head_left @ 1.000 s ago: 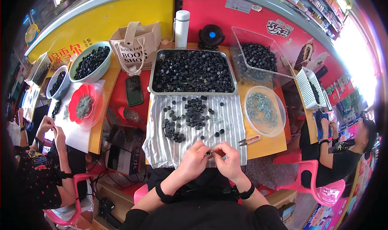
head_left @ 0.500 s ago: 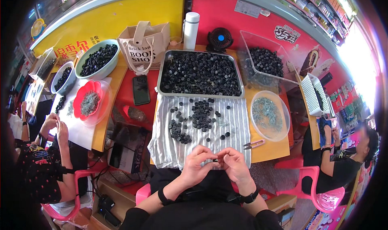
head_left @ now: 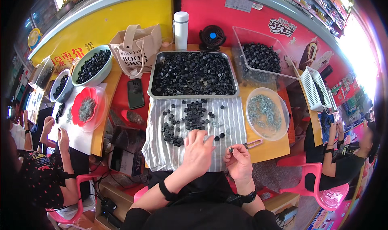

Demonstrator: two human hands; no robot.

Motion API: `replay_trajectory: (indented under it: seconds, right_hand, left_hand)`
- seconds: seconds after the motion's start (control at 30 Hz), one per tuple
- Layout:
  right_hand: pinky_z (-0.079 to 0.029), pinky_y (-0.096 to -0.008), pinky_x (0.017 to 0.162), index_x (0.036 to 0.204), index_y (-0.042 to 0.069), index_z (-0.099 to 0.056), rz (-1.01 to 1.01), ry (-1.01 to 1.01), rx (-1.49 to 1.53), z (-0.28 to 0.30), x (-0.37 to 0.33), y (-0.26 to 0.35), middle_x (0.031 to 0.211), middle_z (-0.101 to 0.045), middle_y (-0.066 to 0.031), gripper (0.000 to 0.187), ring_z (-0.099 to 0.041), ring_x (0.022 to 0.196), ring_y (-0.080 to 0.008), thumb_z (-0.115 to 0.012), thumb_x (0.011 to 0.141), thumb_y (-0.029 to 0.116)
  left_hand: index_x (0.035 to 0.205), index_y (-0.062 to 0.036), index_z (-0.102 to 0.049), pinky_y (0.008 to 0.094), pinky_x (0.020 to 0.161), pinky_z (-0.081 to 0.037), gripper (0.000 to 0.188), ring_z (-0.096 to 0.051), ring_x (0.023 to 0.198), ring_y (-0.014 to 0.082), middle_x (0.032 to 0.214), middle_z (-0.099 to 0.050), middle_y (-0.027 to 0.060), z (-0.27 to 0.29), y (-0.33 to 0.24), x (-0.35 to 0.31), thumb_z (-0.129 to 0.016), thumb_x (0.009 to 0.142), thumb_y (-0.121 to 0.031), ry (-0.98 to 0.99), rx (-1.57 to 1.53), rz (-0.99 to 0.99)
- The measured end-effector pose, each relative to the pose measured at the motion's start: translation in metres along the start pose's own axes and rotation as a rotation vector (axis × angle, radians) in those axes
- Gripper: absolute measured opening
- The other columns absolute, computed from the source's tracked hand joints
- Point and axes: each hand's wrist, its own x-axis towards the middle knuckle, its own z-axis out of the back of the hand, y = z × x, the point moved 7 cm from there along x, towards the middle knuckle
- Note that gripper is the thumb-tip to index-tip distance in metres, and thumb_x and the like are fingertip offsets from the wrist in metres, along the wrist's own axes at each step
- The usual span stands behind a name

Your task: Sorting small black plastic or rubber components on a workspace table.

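Note:
My left hand [head_left: 198, 151] reaches over the striped cloth [head_left: 157, 159]; its fingers are stretched out and apart, with the fingertips at the near edge of a pile of small round black caps [head_left: 194, 116]. I see nothing held in it. Closer to me on the right, my right hand [head_left: 238, 162] pinches a small dark piece [head_left: 230, 149] between thumb and forefinger; it looks like one of the black caps. Just beyond that hand lies a pair of thread snips [head_left: 252, 144]. A few loose caps [head_left: 219, 136] sit between the hands.
Behind the cloth is a metal tray [head_left: 150, 84] full of black parts. A round clear dish [head_left: 285, 123] of thin metal pieces and a clear bin [head_left: 258, 69] stand right. A white bottle [head_left: 181, 32], fan [head_left: 212, 37] and tote bag [head_left: 135, 50] line the back. Co-workers sit both sides.
My hands, together before, have parted. The left has moved forward to the cap pile and opened its fingers; the right has shifted slightly right, with the small dark piece in its pinch.

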Motion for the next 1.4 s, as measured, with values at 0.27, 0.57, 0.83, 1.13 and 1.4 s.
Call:
replay_trajectory:
  seconds: [0.27,0.57,0.83,1.13,1.4]
  right_hand:
    - [-0.047,-0.0305,0.069,0.097,0.003,-0.062,-0.011,0.024,0.072,0.008,0.001,0.003,0.088,-0.065,-0.0105,0.007,-0.06,0.078,-0.0185,-0.06,0.09,0.003]
    - [-0.049,-0.0305,0.072,0.098,0.002,-0.062,0.003,0.027,0.051,0.011,0.002,0.001,0.09,-0.066,-0.0127,0.009,-0.062,0.08,-0.0193,-0.059,0.09,0.0]
    - [-0.049,-0.0257,0.071,0.1,0.001,-0.063,0.091,-0.024,-0.101,-0.005,-0.012,-0.001,0.093,-0.067,-0.0109,0.016,-0.061,0.081,-0.0144,-0.061,0.087,-0.007]
    - [-0.046,-0.0221,0.071,0.097,-0.003,-0.059,0.663,0.114,-0.967,-0.086,-0.041,0.009,0.093,-0.058,-0.0091,0.017,-0.056,0.08,-0.0117,-0.065,0.082,-0.01]
    - [-0.048,-0.0237,0.063,0.092,-0.002,-0.061,0.791,0.101,-1.164,-0.099,-0.041,0.008,0.084,-0.061,-0.0096,0.016,-0.059,0.07,-0.0135,-0.069,0.079,-0.009]
  left_hand:
    - [0.108,-0.002,-0.062,0.0461,0.089,-0.039,0.035,-0.047,0.112,0.0356,0.114,-0.055,0.0157,-0.039,-0.003,0.006,-0.06,0.074,-0.012,0.1,0.238,-0.197]
    - [0.084,-0.0006,-0.056,0.0371,0.079,-0.045,0.02,-0.055,0.09,0.0305,0.095,-0.059,0.0126,-0.039,-0.018,-0.01,-0.058,0.065,-0.007,0.218,0.124,-0.351]
    - [0.111,0.0036,-0.063,0.0321,0.085,-0.048,0.024,-0.062,0.095,0.0191,0.099,-0.066,0.0094,-0.036,0.037,-0.019,-0.061,0.089,-0.005,0.167,-1.198,0.406]
    - [0.114,0.001,-0.064,0.0337,0.09,-0.049,0.024,-0.063,0.098,0.02,0.105,-0.067,0.0131,-0.03,0.042,-0.04,-0.06,0.092,-0.005,0.146,-1.851,0.539]
    - [0.111,0.0003,-0.065,0.0332,0.088,-0.049,0.02,-0.064,0.097,0.0182,0.105,-0.068,0.012,-0.026,0.04,-0.042,-0.06,0.092,-0.003,0.145,-1.865,0.475]
